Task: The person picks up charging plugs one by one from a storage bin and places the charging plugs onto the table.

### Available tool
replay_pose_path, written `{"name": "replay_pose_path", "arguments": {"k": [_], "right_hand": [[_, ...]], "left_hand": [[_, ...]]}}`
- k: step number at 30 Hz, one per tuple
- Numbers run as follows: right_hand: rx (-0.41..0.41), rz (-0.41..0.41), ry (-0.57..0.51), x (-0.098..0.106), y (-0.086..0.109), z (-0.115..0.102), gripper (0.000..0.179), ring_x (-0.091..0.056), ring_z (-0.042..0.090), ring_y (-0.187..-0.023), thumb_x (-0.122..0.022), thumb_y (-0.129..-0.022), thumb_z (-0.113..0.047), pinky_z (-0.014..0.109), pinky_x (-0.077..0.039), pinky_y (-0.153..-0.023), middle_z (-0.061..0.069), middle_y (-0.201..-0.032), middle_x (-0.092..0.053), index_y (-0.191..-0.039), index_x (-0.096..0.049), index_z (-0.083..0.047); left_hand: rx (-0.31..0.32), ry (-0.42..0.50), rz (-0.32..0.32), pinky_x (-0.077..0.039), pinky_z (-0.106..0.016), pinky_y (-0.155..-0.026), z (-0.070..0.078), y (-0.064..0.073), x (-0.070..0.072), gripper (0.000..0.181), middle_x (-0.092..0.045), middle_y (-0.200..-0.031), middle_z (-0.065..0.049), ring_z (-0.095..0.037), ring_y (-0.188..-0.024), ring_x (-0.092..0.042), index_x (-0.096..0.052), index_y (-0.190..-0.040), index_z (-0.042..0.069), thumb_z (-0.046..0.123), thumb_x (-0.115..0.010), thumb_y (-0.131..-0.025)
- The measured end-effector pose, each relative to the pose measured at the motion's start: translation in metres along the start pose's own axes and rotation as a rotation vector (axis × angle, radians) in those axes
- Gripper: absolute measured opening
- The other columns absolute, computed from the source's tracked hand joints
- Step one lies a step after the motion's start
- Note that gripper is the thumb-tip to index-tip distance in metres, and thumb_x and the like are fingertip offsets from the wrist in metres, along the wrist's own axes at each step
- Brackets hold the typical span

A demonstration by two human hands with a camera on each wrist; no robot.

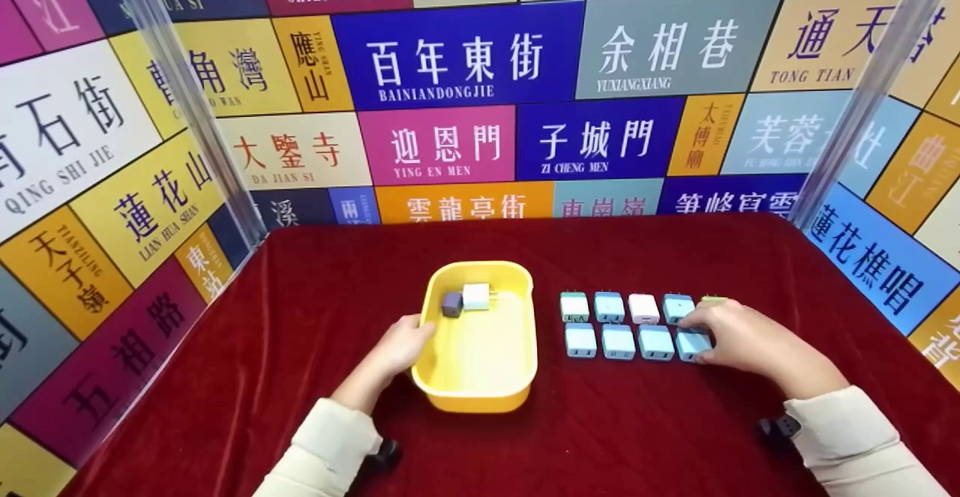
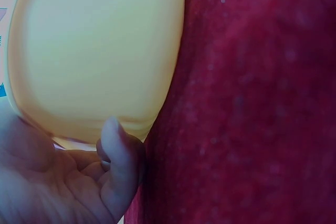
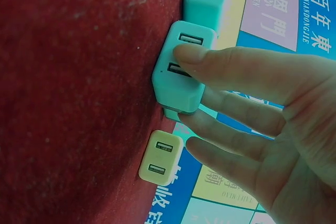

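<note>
A yellow plastic tub (image 1: 476, 401) stands on the red cloth, with a dark charger plug (image 1: 452, 303) and a white charger plug (image 1: 475, 296) inside near its far left corner. My left hand (image 1: 401, 345) holds the tub by its left side; the left wrist view shows curled fingers against the outer wall. To the right, my right hand (image 1: 739, 339) pinches a light blue USB charger (image 1: 691, 346) at the right end of the front row. Its thumb presses on the port face (image 3: 185, 85), with fingers behind. A yellow-green charger (image 3: 161, 158) stands close to those fingertips.
Several more chargers stand in two rows right of the tub, among them a pink-white one (image 1: 643, 307) and a green-white one (image 1: 574, 306). Red cloth (image 1: 637, 429) covers the table. Behind rises a wall of coloured sign panels (image 1: 457, 55), with clear posts (image 1: 862, 100) at the corners.
</note>
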State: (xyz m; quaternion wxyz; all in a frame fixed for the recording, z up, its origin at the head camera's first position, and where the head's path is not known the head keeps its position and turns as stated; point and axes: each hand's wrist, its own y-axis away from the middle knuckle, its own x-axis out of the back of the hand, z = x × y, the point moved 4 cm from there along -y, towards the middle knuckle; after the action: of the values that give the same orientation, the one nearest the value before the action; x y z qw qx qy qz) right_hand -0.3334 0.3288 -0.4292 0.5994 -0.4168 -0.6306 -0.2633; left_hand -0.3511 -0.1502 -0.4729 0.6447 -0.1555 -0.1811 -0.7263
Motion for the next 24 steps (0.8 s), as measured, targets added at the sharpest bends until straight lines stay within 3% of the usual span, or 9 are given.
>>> {"name": "replay_pose_path", "arguments": {"k": [12, 24], "right_hand": [[-0.018, 0.049, -0.037, 0.020, 0.003, 0.001, 0.031, -0.069, 0.033, -0.096, -0.089, -0.084, -0.008, 0.055, -0.060, -0.088, 0.015, -0.108, -0.074, -0.111, -0.079, 0.003], [-0.025, 0.100, -0.030, 0.024, 0.005, -0.001, 0.021, -0.070, 0.035, -0.100, -0.078, -0.091, -0.002, 0.057, -0.059, -0.091, 0.015, -0.108, -0.075, -0.111, -0.078, 0.003]], "left_hand": [[0.003, 0.014, -0.003, -0.059, -0.034, -0.070, -0.001, 0.000, 0.000, 0.034, -0.073, -0.089, -0.011, -0.018, -0.076, -0.070, -0.071, -0.118, -0.004, 0.015, -0.047, -0.105], [-0.001, -0.008, -0.002, -0.058, -0.032, -0.069, 0.000, 0.001, 0.000, 0.034, -0.073, -0.087, -0.011, -0.017, -0.076, -0.069, -0.072, -0.116, -0.003, 0.017, -0.047, -0.104]]}}
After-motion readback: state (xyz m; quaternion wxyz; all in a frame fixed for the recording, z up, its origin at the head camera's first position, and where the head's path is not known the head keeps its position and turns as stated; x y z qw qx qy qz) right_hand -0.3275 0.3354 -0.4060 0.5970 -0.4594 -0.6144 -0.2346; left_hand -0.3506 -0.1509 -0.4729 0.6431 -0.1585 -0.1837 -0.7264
